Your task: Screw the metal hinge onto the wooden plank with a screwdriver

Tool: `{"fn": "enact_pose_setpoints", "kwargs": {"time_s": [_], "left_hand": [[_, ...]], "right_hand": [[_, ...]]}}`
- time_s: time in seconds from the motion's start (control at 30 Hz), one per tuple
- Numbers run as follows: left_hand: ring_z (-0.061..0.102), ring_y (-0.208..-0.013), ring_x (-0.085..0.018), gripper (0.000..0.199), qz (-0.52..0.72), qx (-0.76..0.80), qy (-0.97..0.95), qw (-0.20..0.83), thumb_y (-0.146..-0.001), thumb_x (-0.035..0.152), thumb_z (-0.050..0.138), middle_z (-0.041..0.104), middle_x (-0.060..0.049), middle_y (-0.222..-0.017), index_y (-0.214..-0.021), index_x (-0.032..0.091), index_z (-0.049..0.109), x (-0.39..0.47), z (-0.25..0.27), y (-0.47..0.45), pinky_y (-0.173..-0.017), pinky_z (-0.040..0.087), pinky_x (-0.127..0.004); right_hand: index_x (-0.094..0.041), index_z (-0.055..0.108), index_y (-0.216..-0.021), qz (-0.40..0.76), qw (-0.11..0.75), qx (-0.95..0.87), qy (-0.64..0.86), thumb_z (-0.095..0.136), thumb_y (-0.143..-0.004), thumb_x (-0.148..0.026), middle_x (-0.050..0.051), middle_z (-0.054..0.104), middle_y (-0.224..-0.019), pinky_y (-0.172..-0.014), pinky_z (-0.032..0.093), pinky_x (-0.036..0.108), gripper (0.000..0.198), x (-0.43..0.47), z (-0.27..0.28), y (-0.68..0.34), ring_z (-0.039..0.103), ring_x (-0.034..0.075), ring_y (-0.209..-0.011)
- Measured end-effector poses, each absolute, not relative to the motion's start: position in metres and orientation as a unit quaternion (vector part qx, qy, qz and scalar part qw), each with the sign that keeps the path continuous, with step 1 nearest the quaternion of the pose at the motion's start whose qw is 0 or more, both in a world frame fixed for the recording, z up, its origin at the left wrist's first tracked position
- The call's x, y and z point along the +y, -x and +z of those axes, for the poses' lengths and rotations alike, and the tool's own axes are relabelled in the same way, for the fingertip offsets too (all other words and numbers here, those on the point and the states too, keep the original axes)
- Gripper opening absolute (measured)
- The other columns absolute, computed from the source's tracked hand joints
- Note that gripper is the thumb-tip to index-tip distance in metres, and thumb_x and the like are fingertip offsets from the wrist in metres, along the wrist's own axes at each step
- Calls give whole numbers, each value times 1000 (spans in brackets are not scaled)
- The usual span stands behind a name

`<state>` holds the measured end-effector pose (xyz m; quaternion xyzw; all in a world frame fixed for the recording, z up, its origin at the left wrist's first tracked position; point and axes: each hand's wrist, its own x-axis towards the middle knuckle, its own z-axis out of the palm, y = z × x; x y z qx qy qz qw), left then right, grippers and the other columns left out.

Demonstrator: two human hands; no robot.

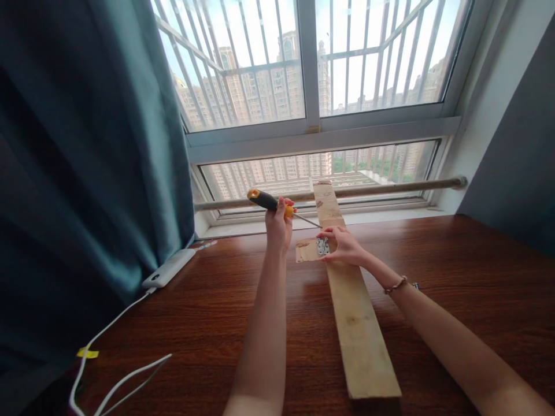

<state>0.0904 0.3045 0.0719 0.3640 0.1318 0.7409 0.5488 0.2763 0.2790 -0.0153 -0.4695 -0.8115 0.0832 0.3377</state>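
My left hand (280, 225) is closed around a screwdriver (265, 200) with a black and yellow handle. Its thin shaft points right, and the tip is close to a long wooden board (358, 323). A metal hinge (322, 247) lies where the board meets a short wooden piece (306, 251) on its left side. The thumb and fingers of my right hand (344, 245) grip the hinge at its upper and lower edges. Whether a screw sits at the screwdriver's tip is too small to tell.
A brown wood-grain table (208, 329) carries the boards. On the left, a white power strip (169, 268) with a white cable (113, 327) lies by a dark blue curtain (99, 150). Beyond the table runs a horizontal rail (403, 188) before a barred window. A yellow tag (88, 353) is near the cable.
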Motion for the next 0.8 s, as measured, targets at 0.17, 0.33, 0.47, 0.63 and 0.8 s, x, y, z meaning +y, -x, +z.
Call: {"fn": "enact_pose_setpoints", "kwargs": {"time_s": [0.17,0.33,0.47,0.63,0.8], "left_hand": [[49,-55,-5,26,737,122,-368,553,-60,24,76,48,5,-57,-69,15,53,303,75,-83,-64,44,-23],[46,-52,-5,25,719,118,-381,569,-62,22,75,43,6,-54,-66,15,51,295,79,-82,-61,44,-22],[46,-53,-5,25,709,126,-400,567,-64,23,74,44,5,-55,-66,15,50,294,76,-89,-60,44,-21],[47,-54,-5,25,700,137,-409,569,-63,23,74,44,5,-55,-66,15,50,296,72,-95,-60,43,-21],[47,-54,-5,26,698,144,-417,565,-63,24,74,44,5,-55,-63,15,49,298,69,-97,-59,42,-21]], "right_hand": [[-23,57,-112,79,336,-812,471,75,-54,-47,5,56,-111,-91,36,38,65,279,-15,-276,48,24,-102],[-25,56,-114,71,330,-815,471,74,-55,-48,5,56,-112,-92,36,39,66,279,-16,-277,47,24,-103],[-24,56,-114,66,328,-813,477,75,-55,-47,5,56,-112,-92,36,40,66,278,-15,-277,47,25,-103],[-25,57,-114,67,322,-813,481,75,-55,-46,4,56,-112,-92,36,39,65,277,-13,-276,47,24,-103],[-25,57,-113,66,323,-814,479,75,-55,-47,4,56,-111,-91,37,39,65,277,-13,-276,47,24,-103]]}}
